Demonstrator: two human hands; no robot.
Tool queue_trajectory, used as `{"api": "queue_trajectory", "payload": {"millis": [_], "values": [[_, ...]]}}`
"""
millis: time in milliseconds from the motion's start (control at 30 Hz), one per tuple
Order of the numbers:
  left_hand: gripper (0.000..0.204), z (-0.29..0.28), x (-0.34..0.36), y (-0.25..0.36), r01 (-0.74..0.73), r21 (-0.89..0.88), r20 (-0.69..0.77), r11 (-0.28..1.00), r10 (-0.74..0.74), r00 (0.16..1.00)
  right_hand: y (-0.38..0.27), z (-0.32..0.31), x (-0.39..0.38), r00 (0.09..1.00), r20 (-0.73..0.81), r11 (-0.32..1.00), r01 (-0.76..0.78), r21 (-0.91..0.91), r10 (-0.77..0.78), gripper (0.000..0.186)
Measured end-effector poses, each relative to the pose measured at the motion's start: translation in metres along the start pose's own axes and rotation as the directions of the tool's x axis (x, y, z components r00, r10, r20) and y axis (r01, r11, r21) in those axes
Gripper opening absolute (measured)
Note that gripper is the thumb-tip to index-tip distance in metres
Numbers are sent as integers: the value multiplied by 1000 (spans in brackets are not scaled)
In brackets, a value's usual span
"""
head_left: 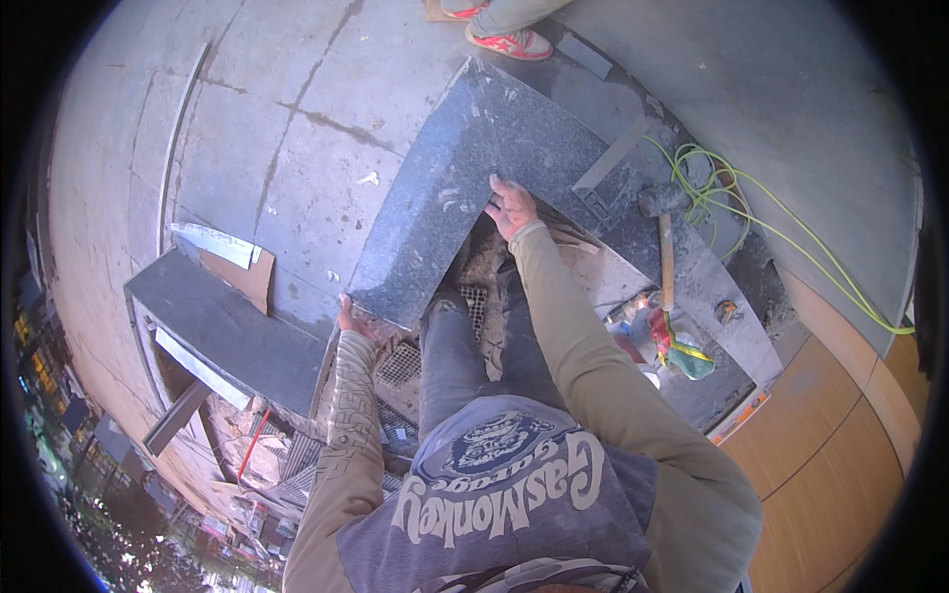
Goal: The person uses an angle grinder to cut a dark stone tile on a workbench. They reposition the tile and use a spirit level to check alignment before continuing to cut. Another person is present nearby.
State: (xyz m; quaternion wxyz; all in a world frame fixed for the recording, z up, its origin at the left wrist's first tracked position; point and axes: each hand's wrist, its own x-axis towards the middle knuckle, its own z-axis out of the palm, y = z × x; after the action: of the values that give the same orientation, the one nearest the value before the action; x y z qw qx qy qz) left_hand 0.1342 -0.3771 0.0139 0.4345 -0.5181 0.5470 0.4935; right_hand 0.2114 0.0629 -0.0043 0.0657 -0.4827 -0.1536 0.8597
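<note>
A dark, speckled stone slab (425,212) stretches out in front of my legs, dusty and smudged with pale marks. My left hand (356,318) is closed on its near left corner, fingertips at the edge. Farther up, my right hand (512,208) grips the slab's near right edge, with part of the fingers hidden by the stone. Below that edge, between my legs, a rough recess with dark grid-like pieces (400,364) shows. Right of my right hand, a flat metal strip (615,158) lies across the dark stone surface.
A mallet (666,247) with a wooden handle rests at the right, near a coiled yellow-green cable (704,178). Colourful bags (682,354) lie below it. Another dark slab (232,326) and cardboard (242,277) are at the left. Another person's shoe (509,42) stands beyond the slab.
</note>
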Motion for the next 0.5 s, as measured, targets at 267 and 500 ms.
{"api": "queue_trajectory", "payload": {"millis": [267, 500], "values": [[97, -10, 14, -3, 5, 42, 42, 999, -6, 999, -2, -4, 0, 1000, -10, 1000, -14, -13, 14, 38], [100, -19, 27, -7, 11, 3, 121, 1000, -11, 993, -4, -2, 1, 1000, 16, 999, -12, -35, 12, 40]]}}
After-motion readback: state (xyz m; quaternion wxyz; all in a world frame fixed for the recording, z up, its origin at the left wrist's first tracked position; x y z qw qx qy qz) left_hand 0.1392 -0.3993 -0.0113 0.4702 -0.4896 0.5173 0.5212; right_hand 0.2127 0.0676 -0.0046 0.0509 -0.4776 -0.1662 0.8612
